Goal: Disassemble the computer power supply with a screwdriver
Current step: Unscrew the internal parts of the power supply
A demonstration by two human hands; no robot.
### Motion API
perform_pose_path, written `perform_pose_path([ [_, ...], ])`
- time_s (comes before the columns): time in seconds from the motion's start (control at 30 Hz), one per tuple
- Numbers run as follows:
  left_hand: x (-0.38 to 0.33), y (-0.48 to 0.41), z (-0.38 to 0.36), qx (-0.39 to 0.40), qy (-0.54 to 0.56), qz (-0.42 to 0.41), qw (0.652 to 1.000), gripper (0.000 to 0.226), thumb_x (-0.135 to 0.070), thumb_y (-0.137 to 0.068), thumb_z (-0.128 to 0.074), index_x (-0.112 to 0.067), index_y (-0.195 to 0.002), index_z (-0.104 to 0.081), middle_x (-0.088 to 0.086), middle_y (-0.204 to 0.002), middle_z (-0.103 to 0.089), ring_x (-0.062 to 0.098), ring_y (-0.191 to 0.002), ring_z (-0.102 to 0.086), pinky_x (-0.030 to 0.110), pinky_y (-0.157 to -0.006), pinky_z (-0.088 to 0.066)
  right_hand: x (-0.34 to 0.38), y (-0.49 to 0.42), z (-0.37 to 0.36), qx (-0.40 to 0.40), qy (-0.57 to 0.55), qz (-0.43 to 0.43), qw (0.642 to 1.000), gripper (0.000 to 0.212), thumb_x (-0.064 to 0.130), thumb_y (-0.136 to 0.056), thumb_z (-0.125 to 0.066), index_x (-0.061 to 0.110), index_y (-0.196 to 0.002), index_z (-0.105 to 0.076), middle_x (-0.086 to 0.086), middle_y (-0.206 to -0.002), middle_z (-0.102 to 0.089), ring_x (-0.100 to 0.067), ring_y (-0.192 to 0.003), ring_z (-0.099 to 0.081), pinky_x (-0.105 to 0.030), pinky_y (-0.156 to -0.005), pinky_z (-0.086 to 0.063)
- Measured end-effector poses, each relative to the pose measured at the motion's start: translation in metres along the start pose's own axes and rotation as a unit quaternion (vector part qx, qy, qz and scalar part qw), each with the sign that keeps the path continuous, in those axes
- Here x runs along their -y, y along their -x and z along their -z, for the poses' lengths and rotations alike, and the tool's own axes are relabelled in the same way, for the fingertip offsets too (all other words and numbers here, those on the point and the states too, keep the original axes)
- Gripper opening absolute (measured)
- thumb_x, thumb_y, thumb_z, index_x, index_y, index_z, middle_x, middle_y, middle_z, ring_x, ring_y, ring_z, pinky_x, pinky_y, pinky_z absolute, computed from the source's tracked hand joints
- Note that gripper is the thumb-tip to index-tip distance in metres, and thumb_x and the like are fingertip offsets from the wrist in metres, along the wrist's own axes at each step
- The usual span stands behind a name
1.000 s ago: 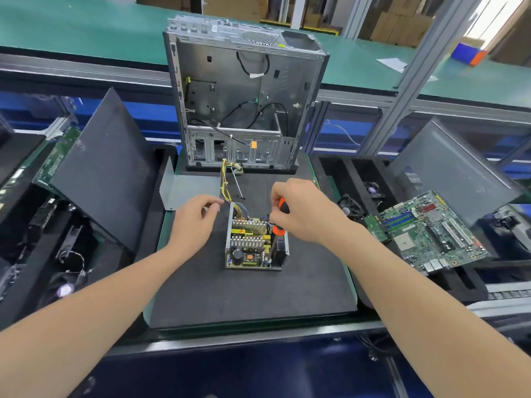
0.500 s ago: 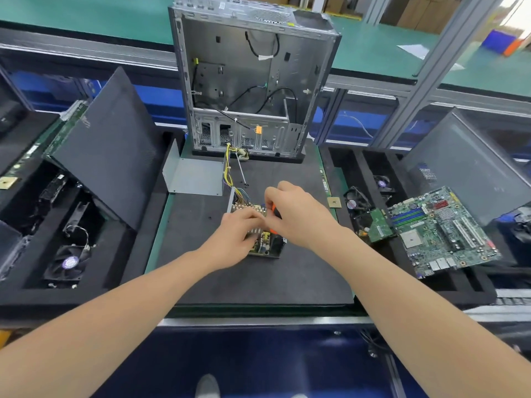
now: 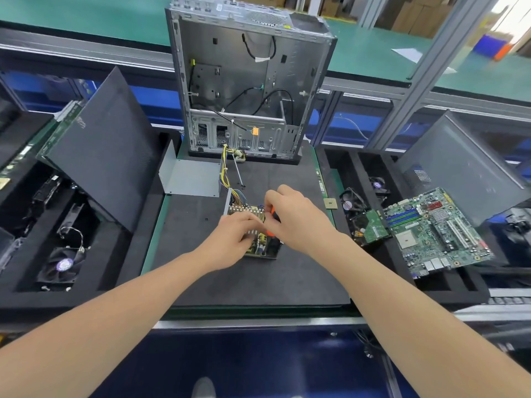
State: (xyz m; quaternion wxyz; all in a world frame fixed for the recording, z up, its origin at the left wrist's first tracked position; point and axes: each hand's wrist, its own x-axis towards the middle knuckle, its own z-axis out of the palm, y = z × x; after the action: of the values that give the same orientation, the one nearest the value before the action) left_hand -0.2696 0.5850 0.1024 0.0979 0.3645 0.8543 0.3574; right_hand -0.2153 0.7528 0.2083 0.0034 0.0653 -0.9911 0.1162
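At centre of black tabletop [image 3: 258,282], head view: power supply [image 3: 260,248], housing off, board and heat sinks exposed. Left grip [image 3: 234,239] curled over heat sinks, holding unit down. Right grip [image 3: 298,216] clenched round orange screwdriver [image 3: 270,232]; tip hidden behind fingers. Grey cover [image 3: 192,179] lies beyond, beside open computer case [image 3: 244,81]. Risks, as judged: tip off-axis could cam out, strip screw head, gouge board or strike left fingers; freed screw could roll away.
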Motion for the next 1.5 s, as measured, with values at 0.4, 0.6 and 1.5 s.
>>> perform_pose_path([
  [0.4, -0.006, -0.015, -0.008, -0.047, 0.035, 0.050, 0.997, 0.035, -0.033, -0.089, -0.079, -0.053, -0.075, -0.054, -0.020, -0.081, -0.064, 0.000, -0.080, -0.060, 0.024, -0.069, -0.041, 0.002, -0.012, 0.005, 0.057, -0.014, 0.001, 0.998, 0.022, 0.034, -0.095, -0.055, 0.018, -0.106, -0.043, -0.002, -0.082, -0.052, -0.032, -0.078, -0.054, -0.039, -0.058, -0.047],
  [0.6, -0.006, -0.023, -0.008, -0.021, 0.017, 0.033, 0.999, 0.011, -0.032, -0.094, -0.073, -0.021, -0.094, -0.076, -0.008, -0.085, -0.073, 0.015, -0.077, -0.064, 0.040, -0.074, -0.054, 0.010, -0.020, 0.002, -0.018, 0.155, -0.117, 0.981, 0.048, 0.052, -0.103, -0.043, 0.016, -0.073, -0.034, 0.000, -0.065, -0.034, -0.030, -0.064, -0.046, -0.033, -0.055, -0.032],
  [1.5, 0.006, -0.031, -0.006, -0.001, 0.145, 0.039, 0.989, 0.017, -0.062, -0.071, -0.068, -0.046, -0.063, -0.066, -0.006, -0.072, -0.069, 0.027, -0.072, -0.062, 0.042, -0.068, -0.054, 0.021, -0.021, 0.010, 0.058, 0.186, -0.081, 0.977, 0.046, 0.060, -0.101, -0.039, 0.016, -0.089, -0.044, -0.001, -0.072, -0.045, -0.032, -0.071, -0.052, -0.032, -0.054, -0.034],
])
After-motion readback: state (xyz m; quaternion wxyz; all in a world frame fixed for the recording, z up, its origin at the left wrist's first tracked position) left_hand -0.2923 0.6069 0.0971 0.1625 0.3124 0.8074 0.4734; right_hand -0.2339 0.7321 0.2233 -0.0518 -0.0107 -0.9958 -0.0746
